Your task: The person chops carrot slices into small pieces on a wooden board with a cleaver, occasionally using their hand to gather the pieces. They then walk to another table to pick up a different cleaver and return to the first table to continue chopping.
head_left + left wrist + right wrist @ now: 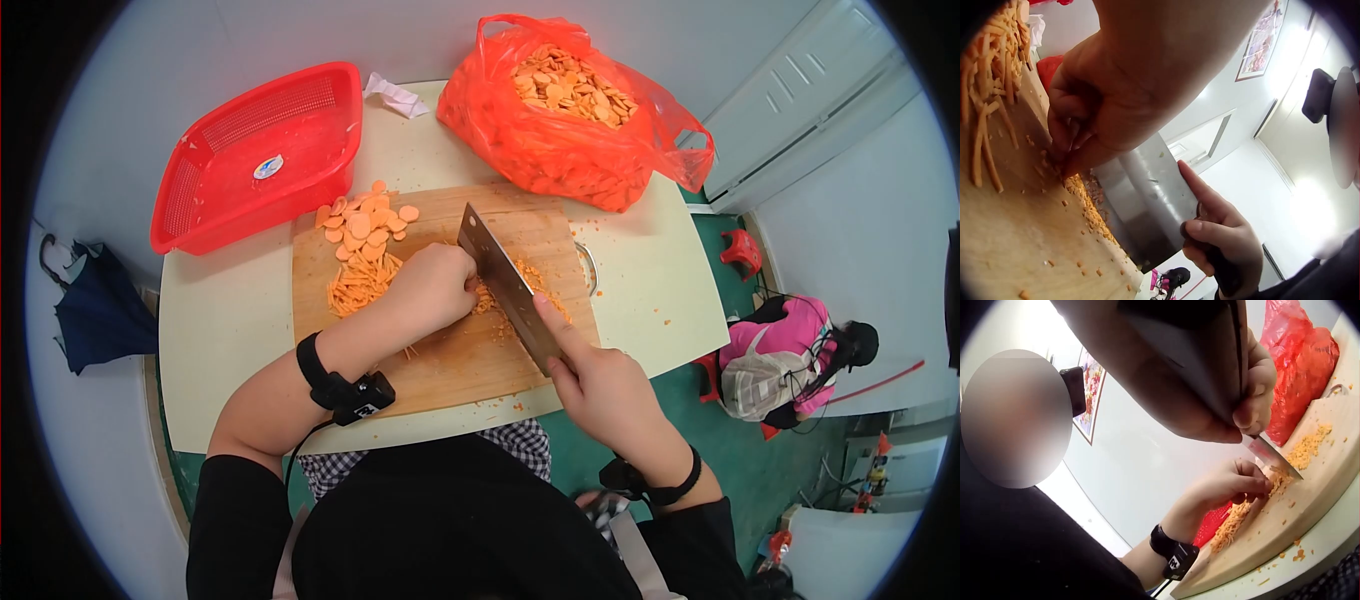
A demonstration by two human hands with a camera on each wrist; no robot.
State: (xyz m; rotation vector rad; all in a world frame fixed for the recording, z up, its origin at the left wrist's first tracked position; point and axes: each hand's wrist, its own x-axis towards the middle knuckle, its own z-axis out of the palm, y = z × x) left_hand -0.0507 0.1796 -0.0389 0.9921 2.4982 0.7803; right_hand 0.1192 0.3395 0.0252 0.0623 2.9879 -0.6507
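Observation:
My right hand (608,395) grips the dark handle of a broad cleaver (506,292), its index finger laid along the blade. The blade stands on edge across the wooden cutting board (460,375). Just left of it, my left hand (440,285) bends its fingers down over a small bunch of carrot strips, mostly hidden under the fingers. Finely chopped carrot (1310,447) lies on the blade's other side. Behind my left forearm are a heap of carrot strips (352,290) and a pile of round carrot slices (365,222).
A red plastic basket (225,215) stands at the table's back left, beside crumpled paper (398,97). At the back right sits a red plastic bag (560,160) full of carrot slices. A person in pink (785,345) sits to the right. A dark umbrella (103,310) hangs at left.

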